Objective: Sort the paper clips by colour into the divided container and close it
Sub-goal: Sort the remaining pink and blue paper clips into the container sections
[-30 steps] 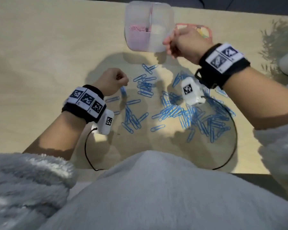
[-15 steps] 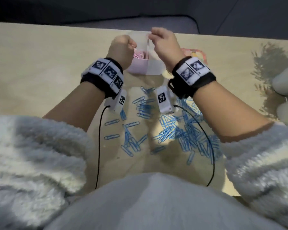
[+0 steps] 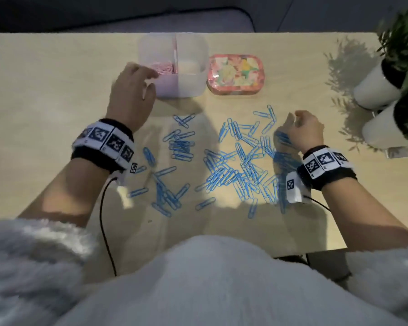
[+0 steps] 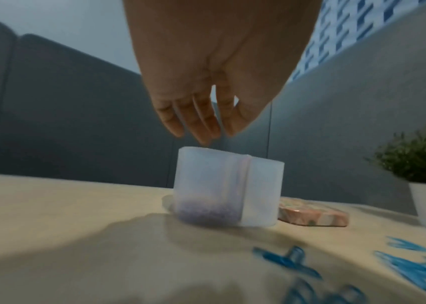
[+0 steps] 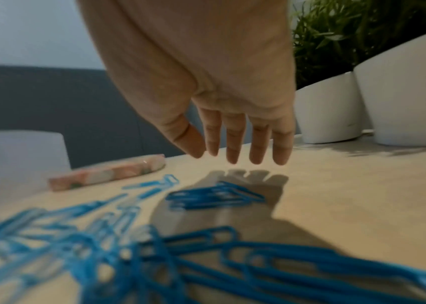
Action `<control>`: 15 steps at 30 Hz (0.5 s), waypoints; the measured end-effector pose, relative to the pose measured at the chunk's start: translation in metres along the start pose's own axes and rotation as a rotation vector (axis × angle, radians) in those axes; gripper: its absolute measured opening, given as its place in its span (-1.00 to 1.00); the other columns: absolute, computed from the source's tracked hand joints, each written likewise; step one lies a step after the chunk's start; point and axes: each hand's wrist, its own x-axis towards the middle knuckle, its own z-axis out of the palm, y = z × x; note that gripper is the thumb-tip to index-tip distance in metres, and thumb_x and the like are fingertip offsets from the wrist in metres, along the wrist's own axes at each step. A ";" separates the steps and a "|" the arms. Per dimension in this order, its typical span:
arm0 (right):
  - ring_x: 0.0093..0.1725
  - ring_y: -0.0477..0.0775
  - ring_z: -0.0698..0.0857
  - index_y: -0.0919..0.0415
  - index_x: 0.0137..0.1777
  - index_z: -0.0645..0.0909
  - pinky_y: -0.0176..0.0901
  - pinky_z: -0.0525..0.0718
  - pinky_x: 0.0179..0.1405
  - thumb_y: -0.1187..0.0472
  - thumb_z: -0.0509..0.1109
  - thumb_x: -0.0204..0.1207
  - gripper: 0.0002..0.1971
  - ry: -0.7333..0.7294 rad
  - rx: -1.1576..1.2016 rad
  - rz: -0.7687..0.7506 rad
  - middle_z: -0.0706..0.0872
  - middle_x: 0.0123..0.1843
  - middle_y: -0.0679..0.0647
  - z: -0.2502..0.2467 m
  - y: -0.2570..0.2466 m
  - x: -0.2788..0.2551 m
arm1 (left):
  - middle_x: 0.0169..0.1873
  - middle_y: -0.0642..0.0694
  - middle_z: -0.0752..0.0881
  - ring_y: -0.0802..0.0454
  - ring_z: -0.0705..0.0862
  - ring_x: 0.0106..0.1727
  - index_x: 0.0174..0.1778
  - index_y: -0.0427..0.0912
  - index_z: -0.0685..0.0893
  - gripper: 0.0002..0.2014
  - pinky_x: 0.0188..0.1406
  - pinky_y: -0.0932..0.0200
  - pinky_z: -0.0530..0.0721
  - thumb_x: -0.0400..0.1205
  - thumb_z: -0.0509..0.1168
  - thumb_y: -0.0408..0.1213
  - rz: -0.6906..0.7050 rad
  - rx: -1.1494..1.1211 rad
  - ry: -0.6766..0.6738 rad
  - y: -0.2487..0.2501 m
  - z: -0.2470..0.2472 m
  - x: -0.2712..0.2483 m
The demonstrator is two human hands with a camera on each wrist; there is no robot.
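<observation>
The translucent divided container (image 3: 190, 84) stands open at the table's far middle, with pink paper clips (image 3: 164, 67) in its left compartment. Its floral lid (image 3: 234, 75) lies just to the right of it. Blue paper clips (image 3: 236, 165) lie scattered over the middle of the table. My left hand (image 3: 149, 78) hovers at the container's near left corner; in the left wrist view its fingers (image 4: 206, 131) hang straight and empty just above the container's rim (image 4: 227, 156). My right hand (image 3: 290, 123) is over the right edge of the blue clips, its fingers (image 5: 232, 152) extended and empty above a small cluster of blue clips (image 5: 214, 195).
Two white plant pots (image 3: 375, 90) with green leaves stand at the table's right edge, close to my right hand. A black cable (image 3: 104, 220) runs from my left wrist toward the near edge. A dark sofa (image 4: 63, 113) lies beyond the table.
Both hands have left the container's top. The left one drew back to its near left corner; the right one swung down and right to the blue clips.
</observation>
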 end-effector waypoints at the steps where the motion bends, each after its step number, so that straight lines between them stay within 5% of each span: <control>1: 0.32 0.39 0.53 0.19 0.32 0.51 0.14 0.45 0.31 0.05 0.13 0.60 -0.62 -0.006 -0.056 -0.015 0.62 0.28 0.33 0.001 0.001 -0.001 | 0.07 -0.26 0.58 -0.18 0.63 -0.08 0.14 -0.20 0.61 -0.76 0.09 -0.05 0.55 0.62 0.15 -0.27 -0.069 0.003 -0.031 -0.005 -0.003 -0.024; 4: 0.40 0.44 0.39 0.16 0.39 0.41 0.25 0.41 0.37 0.14 0.10 0.60 -0.63 -0.098 -0.182 -0.199 0.47 0.43 0.28 0.014 -0.011 -0.011 | -0.01 -0.22 0.55 -0.19 0.63 -0.19 0.16 -0.16 0.57 -0.77 -0.04 -0.04 0.56 0.59 0.23 -0.23 -0.273 0.101 -0.201 -0.023 -0.010 -0.097; 9: 0.38 0.43 0.41 0.23 0.37 0.46 0.28 0.42 0.39 0.05 -0.02 0.45 -0.45 -0.196 -0.294 -0.464 0.45 0.45 0.29 0.046 -0.034 -0.049 | -0.10 -0.17 0.51 -0.20 0.60 -0.07 0.08 -0.17 0.55 -0.71 0.07 -0.06 0.59 0.50 0.38 -0.18 -0.502 0.068 -0.278 -0.043 -0.014 -0.164; 15: 0.37 0.37 0.46 0.28 0.39 0.47 0.06 0.39 0.42 0.21 0.16 0.49 -0.54 -0.355 -0.230 -0.702 0.52 0.39 0.32 0.059 -0.040 -0.087 | -0.02 -0.27 0.56 -0.21 0.63 -0.05 0.02 -0.24 0.59 -0.81 0.03 0.01 0.58 0.55 0.32 -0.25 -0.385 -0.023 -0.331 -0.011 0.013 -0.172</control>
